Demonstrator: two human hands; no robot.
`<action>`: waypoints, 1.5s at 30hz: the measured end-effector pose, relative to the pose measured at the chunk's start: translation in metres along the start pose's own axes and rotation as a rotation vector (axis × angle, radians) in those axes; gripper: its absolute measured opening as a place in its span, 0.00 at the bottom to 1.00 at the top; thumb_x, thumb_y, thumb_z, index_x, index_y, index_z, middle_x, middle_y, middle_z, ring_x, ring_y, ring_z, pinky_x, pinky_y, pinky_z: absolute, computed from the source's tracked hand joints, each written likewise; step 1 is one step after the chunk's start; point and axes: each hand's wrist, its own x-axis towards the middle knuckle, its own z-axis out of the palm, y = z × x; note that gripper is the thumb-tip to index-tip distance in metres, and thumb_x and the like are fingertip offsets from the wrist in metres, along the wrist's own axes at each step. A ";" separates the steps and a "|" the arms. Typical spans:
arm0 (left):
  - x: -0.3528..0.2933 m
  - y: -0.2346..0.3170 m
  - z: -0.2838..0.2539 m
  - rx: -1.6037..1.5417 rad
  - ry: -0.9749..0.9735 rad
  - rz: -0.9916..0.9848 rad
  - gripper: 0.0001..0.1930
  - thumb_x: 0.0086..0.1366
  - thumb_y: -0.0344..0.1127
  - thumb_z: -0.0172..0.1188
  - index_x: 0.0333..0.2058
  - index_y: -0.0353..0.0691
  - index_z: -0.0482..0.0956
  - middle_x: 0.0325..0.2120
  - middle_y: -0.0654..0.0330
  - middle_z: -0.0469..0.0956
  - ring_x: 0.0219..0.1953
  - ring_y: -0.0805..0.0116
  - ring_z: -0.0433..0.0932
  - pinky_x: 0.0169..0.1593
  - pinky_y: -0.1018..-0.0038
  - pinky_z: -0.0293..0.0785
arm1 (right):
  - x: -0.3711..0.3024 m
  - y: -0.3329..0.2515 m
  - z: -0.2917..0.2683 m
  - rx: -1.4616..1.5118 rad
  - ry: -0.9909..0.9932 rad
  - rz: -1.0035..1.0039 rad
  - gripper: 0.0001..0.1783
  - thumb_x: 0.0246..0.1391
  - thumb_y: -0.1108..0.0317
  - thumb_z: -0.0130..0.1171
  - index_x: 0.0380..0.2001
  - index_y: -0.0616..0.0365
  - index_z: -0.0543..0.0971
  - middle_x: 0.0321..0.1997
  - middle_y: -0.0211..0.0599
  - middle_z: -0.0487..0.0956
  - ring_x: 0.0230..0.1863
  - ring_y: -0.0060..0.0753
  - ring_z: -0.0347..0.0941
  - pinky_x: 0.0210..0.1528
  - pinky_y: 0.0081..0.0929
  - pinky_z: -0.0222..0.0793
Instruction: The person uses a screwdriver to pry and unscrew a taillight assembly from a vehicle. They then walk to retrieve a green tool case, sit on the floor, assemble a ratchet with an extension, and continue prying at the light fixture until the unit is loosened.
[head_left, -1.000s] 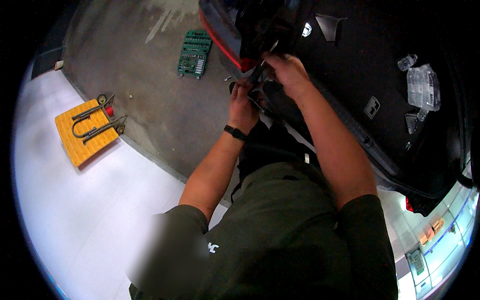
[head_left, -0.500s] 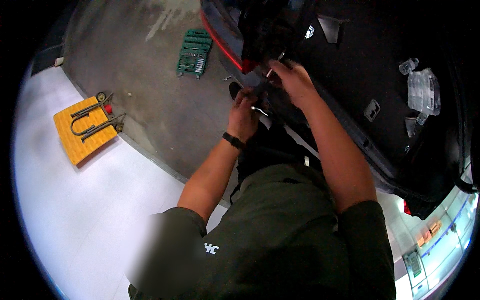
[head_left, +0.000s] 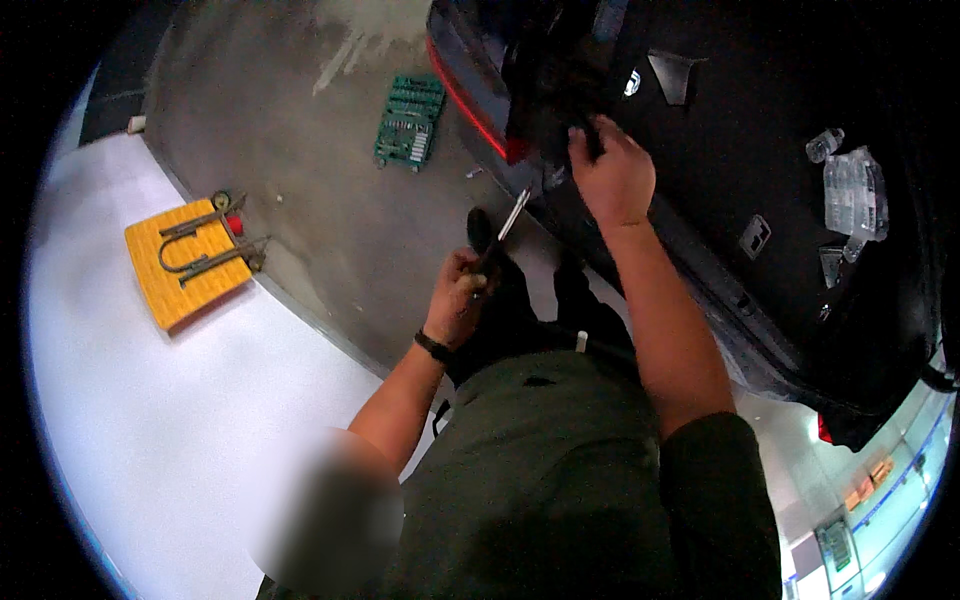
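Observation:
My left hand (head_left: pixel 460 300), with a dark band at its wrist, is closed around a silver-shafted tool (head_left: pixel 514 214). The bright shaft slants up and away from the fist, its tip near the car's rear edge; my fingers hide the grip end. Farther off and to the right, my right hand (head_left: pixel 614 182) reaches into the dark opening behind the red tail light (head_left: pixel 512 150). Thumb and forefinger are bent around something black there, too dark to make out. The black-lined cargo area (head_left: pixel 700 150) of the car lies beside this hand.
An open green socket set case (head_left: pixel 410 122) lies on the grey floor at the far left. Nearer stands a yellow wooden-topped cart (head_left: pixel 185 265) with metal bars on top. Wrapped water bottles (head_left: pixel 855 197) and a loose bottle (head_left: pixel 825 145) sit in the cargo area.
My left hand has drawn back toward me with the tool, whose shaft now points away. My right hand, earlier near the left one around a thin silver piece, has shifted right into the opening.

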 end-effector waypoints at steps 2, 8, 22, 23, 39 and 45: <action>0.002 0.002 -0.020 -0.620 0.013 -0.511 0.14 0.61 0.27 0.56 0.46 0.42 0.70 0.43 0.61 0.72 0.40 0.69 0.74 0.45 0.74 0.72 | -0.008 -0.017 0.004 0.018 0.009 0.035 0.20 0.59 0.52 0.63 0.47 0.53 0.83 0.36 0.49 0.85 0.37 0.52 0.84 0.37 0.43 0.80; 0.019 -0.011 -0.076 -0.539 -0.103 -0.500 0.16 0.59 0.25 0.54 0.47 0.40 0.69 0.37 0.58 0.73 0.38 0.68 0.74 0.43 0.73 0.71 | -0.010 -0.037 0.025 -0.025 0.034 0.153 0.21 0.58 0.56 0.64 0.49 0.56 0.82 0.36 0.51 0.85 0.37 0.56 0.83 0.37 0.44 0.80; 0.038 -0.041 -0.238 -0.135 -0.333 -0.573 0.15 0.58 0.24 0.55 0.45 0.37 0.70 0.37 0.59 0.75 0.39 0.70 0.74 0.45 0.74 0.72 | 0.000 -0.040 0.098 -0.092 0.386 0.387 0.14 0.61 0.53 0.60 0.39 0.51 0.84 0.33 0.50 0.83 0.37 0.61 0.80 0.36 0.49 0.77; 0.038 -0.041 -0.240 -0.138 -0.354 -0.548 0.16 0.58 0.24 0.55 0.46 0.37 0.70 0.37 0.59 0.76 0.38 0.70 0.75 0.45 0.74 0.72 | 0.002 -0.039 0.099 -0.135 0.385 0.379 0.13 0.59 0.56 0.60 0.38 0.51 0.84 0.31 0.47 0.83 0.35 0.58 0.81 0.35 0.48 0.77; 0.040 -0.048 -0.247 -0.308 -0.330 -0.506 0.16 0.58 0.25 0.55 0.46 0.37 0.69 0.36 0.57 0.76 0.35 0.69 0.74 0.42 0.74 0.72 | 0.004 -0.025 0.121 -0.246 0.356 0.494 0.11 0.58 0.56 0.60 0.31 0.50 0.81 0.32 0.47 0.84 0.38 0.57 0.82 0.38 0.46 0.78; 0.039 -0.063 -0.263 -0.292 -0.370 -0.456 0.16 0.57 0.24 0.54 0.45 0.38 0.69 0.36 0.60 0.72 0.35 0.69 0.73 0.41 0.75 0.71 | -0.011 -0.059 0.099 0.063 0.812 0.356 0.11 0.65 0.62 0.60 0.35 0.59 0.78 0.34 0.47 0.84 0.35 0.53 0.82 0.37 0.38 0.76</action>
